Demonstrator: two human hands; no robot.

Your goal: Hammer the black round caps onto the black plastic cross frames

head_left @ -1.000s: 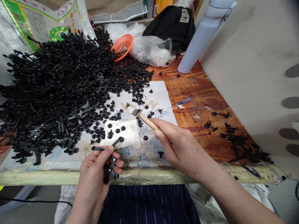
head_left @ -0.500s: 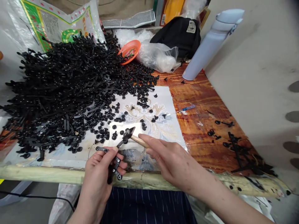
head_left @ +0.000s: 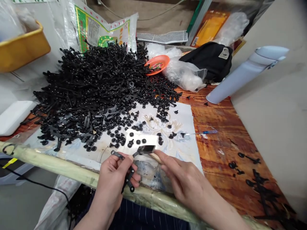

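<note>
My left hand (head_left: 115,179) pinches a black jointed plastic link part (head_left: 129,182) between thumb and fingers, its segments sticking out on both sides of the grip. In my right hand (head_left: 184,174) is a tool with a pale wooden handle and a flat, wide dark blade, which looks like a knife (head_left: 146,149). The blade lies against or very close to the tip of the link part, just beyond my left thumb; contact is hard to make out. Small round black plastic pieces (head_left: 138,142) lie on a white patch beyond the blade.
A large heap of black plastic parts (head_left: 100,83) covers the left and back. An orange plate (head_left: 159,64) leans on it. A screwdriver (head_left: 206,132) lies to the right, with a pale blue bottle (head_left: 244,76) behind and loose black parts (head_left: 257,182) near the right edge.
The view has swung left, so everything sits farther right and lower. The knife blade has turned and now shows its broad flat side. Both hands keep their holds.
</note>
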